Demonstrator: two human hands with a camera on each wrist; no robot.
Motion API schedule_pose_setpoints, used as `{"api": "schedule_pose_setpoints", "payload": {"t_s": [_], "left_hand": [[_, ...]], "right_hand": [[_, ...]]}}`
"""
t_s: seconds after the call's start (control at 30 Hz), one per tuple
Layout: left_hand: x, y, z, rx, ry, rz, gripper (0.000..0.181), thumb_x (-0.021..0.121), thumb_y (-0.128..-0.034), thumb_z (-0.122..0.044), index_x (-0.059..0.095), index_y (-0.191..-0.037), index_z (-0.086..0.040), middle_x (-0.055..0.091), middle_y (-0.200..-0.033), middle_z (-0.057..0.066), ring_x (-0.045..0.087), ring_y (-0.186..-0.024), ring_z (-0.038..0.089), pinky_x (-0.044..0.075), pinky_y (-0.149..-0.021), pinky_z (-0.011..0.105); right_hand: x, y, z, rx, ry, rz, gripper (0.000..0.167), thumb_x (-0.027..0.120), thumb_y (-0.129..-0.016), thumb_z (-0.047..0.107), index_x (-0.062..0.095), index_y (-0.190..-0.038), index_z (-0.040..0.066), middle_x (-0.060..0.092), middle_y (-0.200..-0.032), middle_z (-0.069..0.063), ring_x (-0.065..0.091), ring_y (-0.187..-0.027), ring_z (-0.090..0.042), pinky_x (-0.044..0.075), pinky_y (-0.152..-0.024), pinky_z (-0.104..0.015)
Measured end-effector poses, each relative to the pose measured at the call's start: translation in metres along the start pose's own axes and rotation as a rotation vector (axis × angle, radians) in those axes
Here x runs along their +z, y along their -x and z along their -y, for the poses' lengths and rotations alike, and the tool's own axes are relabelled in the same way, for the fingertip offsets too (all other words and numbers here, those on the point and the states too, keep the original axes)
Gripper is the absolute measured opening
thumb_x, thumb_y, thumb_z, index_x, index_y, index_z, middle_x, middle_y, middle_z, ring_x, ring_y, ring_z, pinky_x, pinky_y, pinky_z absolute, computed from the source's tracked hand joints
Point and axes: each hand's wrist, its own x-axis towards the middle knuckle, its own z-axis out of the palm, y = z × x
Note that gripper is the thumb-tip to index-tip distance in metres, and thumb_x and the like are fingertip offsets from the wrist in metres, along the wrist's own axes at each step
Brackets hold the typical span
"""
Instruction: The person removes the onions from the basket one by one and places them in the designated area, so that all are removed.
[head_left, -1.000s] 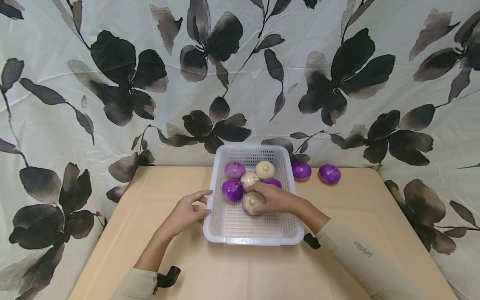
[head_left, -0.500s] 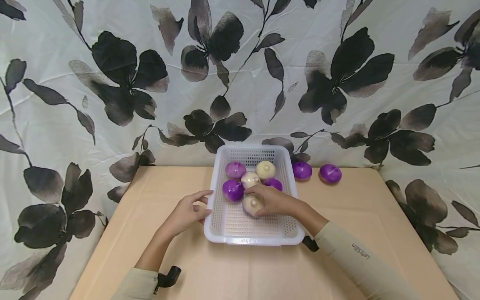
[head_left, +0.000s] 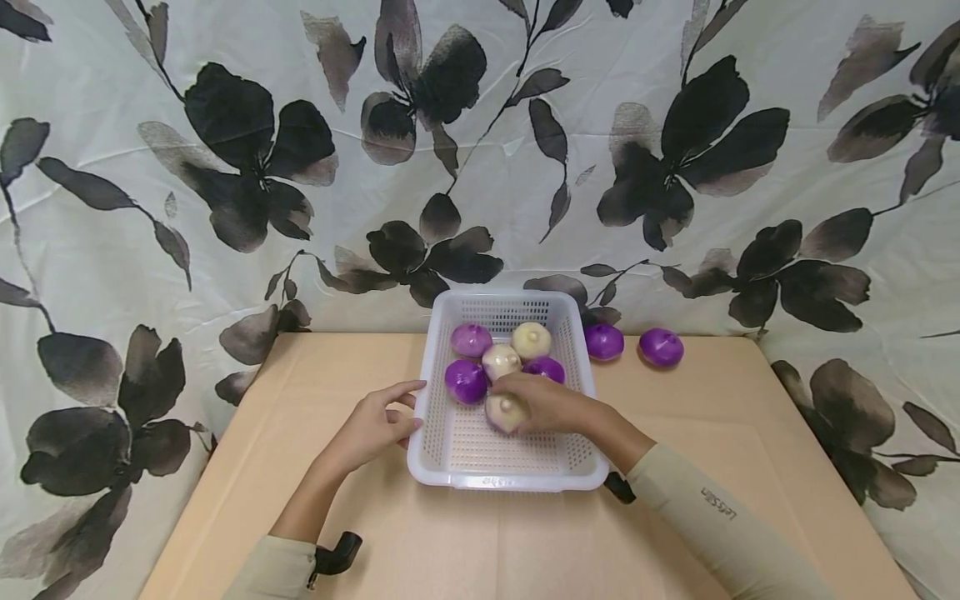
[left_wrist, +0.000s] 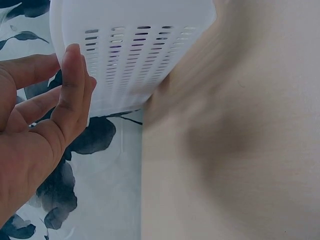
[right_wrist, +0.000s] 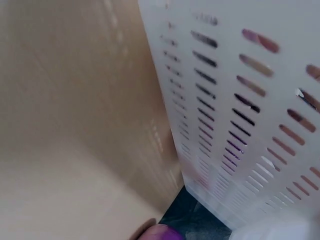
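A white plastic basket (head_left: 465,462) with slotted walls stands on the table. My left hand (head_left: 377,423) holds its left rim; in the left wrist view, the fingers (left_wrist: 74,85) lie against the outer wall. Reaching in from the right, my right hand (head_left: 551,402) grips a pale white onion (head_left: 504,414) near the basket's middle. Behind it lie two other white onions (head_left: 531,340), along with purple onions (head_left: 466,382) to the left and right. The right wrist view shows only the basket's outer side (right_wrist: 225,125), with the hand hidden behind it.
Two purple onions (head_left: 661,347) lie on the table (head_left: 720,417) right of the basket, near the back edge. A floral cloth (head_left: 525,167) hangs directly behind the table.
My right hand and the white onion in it have shifted slightly toward the basket's near side. The left hand stays at the rim.
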Motion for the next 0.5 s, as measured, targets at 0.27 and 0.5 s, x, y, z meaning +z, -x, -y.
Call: {"api": "schedule_pose_setpoints", "payload": {"t_s": [0.27,0.5], "left_hand": [[0.0003,0.0002,-0.0005,-0.002,0.0,-0.002,0.062,0.066,-0.0923,0.004,0.046,-0.151,0.003,0.057,-0.125,0.028,0.073,-0.082,0.022,0.066,-0.065,0.034],[0.0001,-0.0002,-0.0008,-0.002,-0.001,-0.002,0.062,0.066,-0.0923,0.004,0.046,-0.151,0.003,0.057,-0.125,0.028,0.073,-0.081,0.022,0.066,-0.065,0.036]], "right_hand": [[0.0004,-0.0015,0.002,-0.033,0.072,-0.011,0.062,0.088,-0.079,0.015,0.065,-0.136,0.01,0.059,-0.144,-0.009,0.05,-0.14,-0.03,0.04,-0.121,-0.05],[0.0023,0.0004,0.0039,-0.034,0.024,0.025,0.061,0.089,-0.079,0.02,0.066,-0.135,0.016,0.058,-0.141,-0.005,0.056,-0.132,-0.026,0.048,-0.115,-0.047]]}}
